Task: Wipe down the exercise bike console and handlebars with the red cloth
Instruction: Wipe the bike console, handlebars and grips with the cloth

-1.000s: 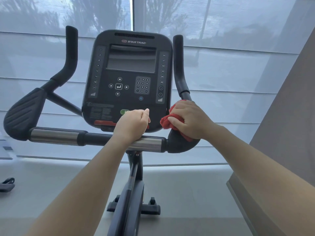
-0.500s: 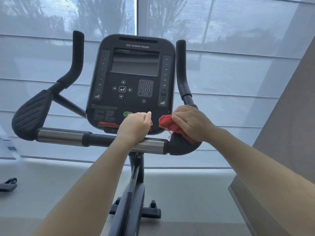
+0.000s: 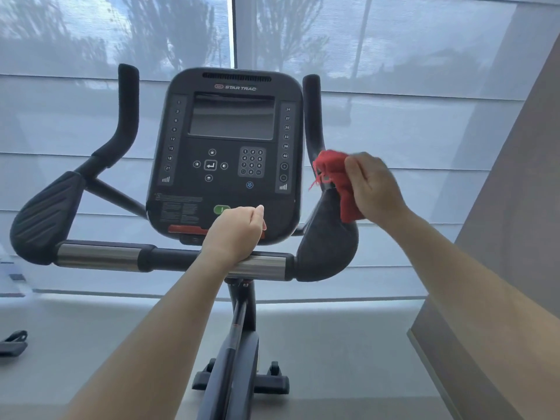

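Observation:
The black bike console (image 3: 225,153) faces me, screen dark. Black handlebars frame it: the left grip pad (image 3: 45,213), the chrome crossbar (image 3: 100,257) and the right grip pad (image 3: 327,247) with its upright horn (image 3: 312,116). My left hand (image 3: 233,234) is closed around the crossbar just below the console. My right hand (image 3: 374,187) holds the bunched red cloth (image 3: 336,180) against the base of the right horn, above the right pad. The hand is slightly blurred.
Shaded windows (image 3: 394,116) fill the background. A grey wall panel (image 3: 515,237) rises close on the right. The bike's post and base feet (image 3: 242,380) stand on the pale floor below. Part of another machine (image 3: 12,342) shows at the far left.
My right hand has carried the cloth up from the right grip pad to the base of the right horn. My left hand has stayed on the crossbar.

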